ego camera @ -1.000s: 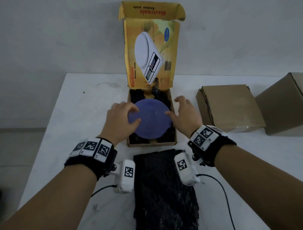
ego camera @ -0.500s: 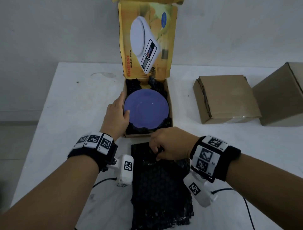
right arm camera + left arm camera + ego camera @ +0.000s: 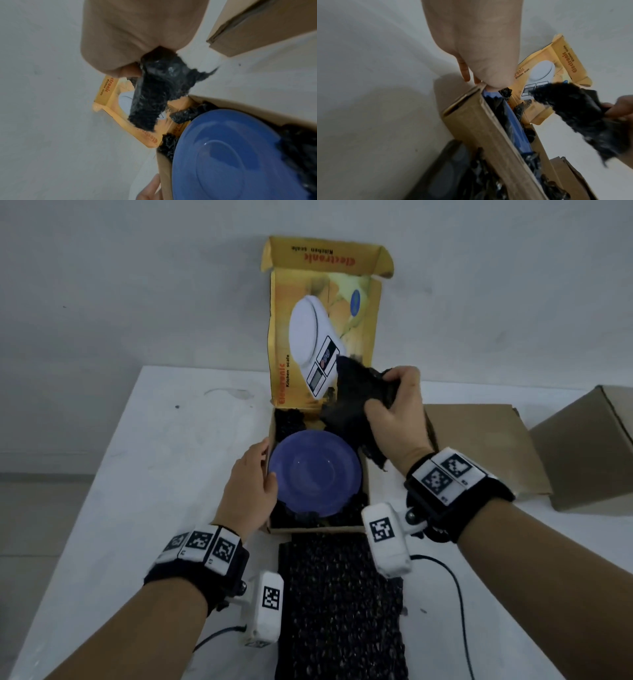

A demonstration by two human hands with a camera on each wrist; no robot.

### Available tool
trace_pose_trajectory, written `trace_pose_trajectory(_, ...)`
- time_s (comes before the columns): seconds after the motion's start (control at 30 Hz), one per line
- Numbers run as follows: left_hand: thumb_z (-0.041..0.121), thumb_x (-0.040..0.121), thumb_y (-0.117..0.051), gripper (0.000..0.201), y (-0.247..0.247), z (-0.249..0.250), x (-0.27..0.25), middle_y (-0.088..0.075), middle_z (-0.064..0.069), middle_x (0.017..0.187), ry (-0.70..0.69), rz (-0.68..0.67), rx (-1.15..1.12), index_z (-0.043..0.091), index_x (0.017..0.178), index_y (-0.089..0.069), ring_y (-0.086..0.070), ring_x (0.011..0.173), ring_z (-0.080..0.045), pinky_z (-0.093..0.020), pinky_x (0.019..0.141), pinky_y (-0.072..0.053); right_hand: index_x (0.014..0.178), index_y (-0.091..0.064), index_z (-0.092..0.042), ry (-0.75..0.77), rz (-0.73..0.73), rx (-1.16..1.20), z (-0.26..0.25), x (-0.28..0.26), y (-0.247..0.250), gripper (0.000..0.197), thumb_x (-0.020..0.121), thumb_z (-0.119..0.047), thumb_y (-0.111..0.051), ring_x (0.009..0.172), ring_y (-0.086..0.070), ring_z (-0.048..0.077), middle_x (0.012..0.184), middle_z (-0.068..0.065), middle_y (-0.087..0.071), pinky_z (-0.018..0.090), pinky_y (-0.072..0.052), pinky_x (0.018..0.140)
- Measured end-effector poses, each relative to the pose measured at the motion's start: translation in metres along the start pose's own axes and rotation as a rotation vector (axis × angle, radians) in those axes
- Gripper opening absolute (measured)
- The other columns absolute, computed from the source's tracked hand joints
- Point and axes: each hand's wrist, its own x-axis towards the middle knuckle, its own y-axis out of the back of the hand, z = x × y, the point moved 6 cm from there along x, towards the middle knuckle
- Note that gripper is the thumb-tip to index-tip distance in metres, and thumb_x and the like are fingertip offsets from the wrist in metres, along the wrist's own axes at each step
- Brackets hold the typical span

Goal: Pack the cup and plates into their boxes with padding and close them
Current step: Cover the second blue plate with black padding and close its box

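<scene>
Holding a crumpled black padding sheet (image 3: 359, 402) in the curled right hand (image 3: 397, 419), raised above the far right corner of the open box (image 3: 318, 529). Blue plate (image 3: 315, 477) seated inside on black padding. Left hand (image 3: 251, 491) rested against the box's left wall, thumb apparently touching the plate's rim; fingers mostly straight. More padding (image 3: 342, 604) lay on the table (image 3: 137, 474).

Blue plate (image 3: 315, 477) in open box (image 3: 365, 484), right hand (image 3: 399, 419) gripping black padding (image 3: 356, 402)
</scene>
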Motion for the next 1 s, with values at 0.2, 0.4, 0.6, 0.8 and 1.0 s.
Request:
trace_pose_trajectory(0.2,0.011,0.088,-0.053,0.057,-0.001,-0.001,0.017,-0.045,-0.002,0.137,-0.019,0.024,-0.066,0.019,0.141,-0.033,-0.045,0.124,-0.021,-0.035,0.102,-0.04,0.097,-0.042,-0.013,0.219,-0.288,-0.224,0.003,0.012,-0.058,0.042,0.064,0.013,-0.046,0.094,-0.045,0.024,0.108,0.014,-0.045,0.033,-0.043,0.083)
trace_pose_trajectory(0.4,0.004,0.088,-0.052,0.072,-0.001,0.008,0.017,-0.026,0.001,0.153,-0.082,0.032,-0.085,0.021,0.149,-0.016,-0.033,0.134,-0.019,-0.031,0.109,-0.03,0.079,-0.065,-0.015,0.775,-0.49,-0.916,0.014,0.014,-0.093,0.028,0.073,0.003,-0.045,0.077,-0.055,0.03,0.085,0.002,-0.063,0.036,-0.046,0.061)
trace_pose_trajectory(0.6,0.009,0.078,-0.052,0.084,0.005,0.031,0.029,-0.009,0.006,0.159,-0.335,0.01,0.229,0.026,0.149,-0.013,-0.022,0.14,-0.016,-0.032,0.11,-0.022,0.131,-0.051,-0.017,0.558,-0.836,-1.05,0.049,0.004,-0.103,0.052,0.082,0.001,-0.046,0.12,-0.04,0.032,0.124,0.005,-0.057,0.044,-0.039,0.098)
trace_pose_trajectory(0.8,0.027,0.076,-0.027,0.075,-0.014,0.049,0.05,-0.04,0.004,0.147,-0.424,-0.129,0.528,0.025,0.15,-0.018,-0.025,0.14,-0.021,-0.041,0.118,-0.011,0.128,-0.044,-0.013,0.362,-0.687,-0.774,0.03,0.015,-0.084,0.045,0.086,0.004,-0.044,0.094,-0.06,0.034,0.107,0.016,-0.062,0.038,-0.048,0.076)
trace_pose_trajectory(1.0,0.034,0.084,-0.027,0.058,-0.022,0.044,0.057,-0.057,-0.001,0.122,-0.418,-0.13,0.659,0.024,0.14,-0.042,-0.047,0.121,-0.026,-0.049,0.113,-0.02,0.108,-0.049,-0.018,0.152,-0.516,-0.695,0.04,0.036,-0.048,0.039,0.076,-0.015,-0.072,0.085,-0.057,0.025,0.094,0.006,-0.062,0.027,-0.039,0.069)
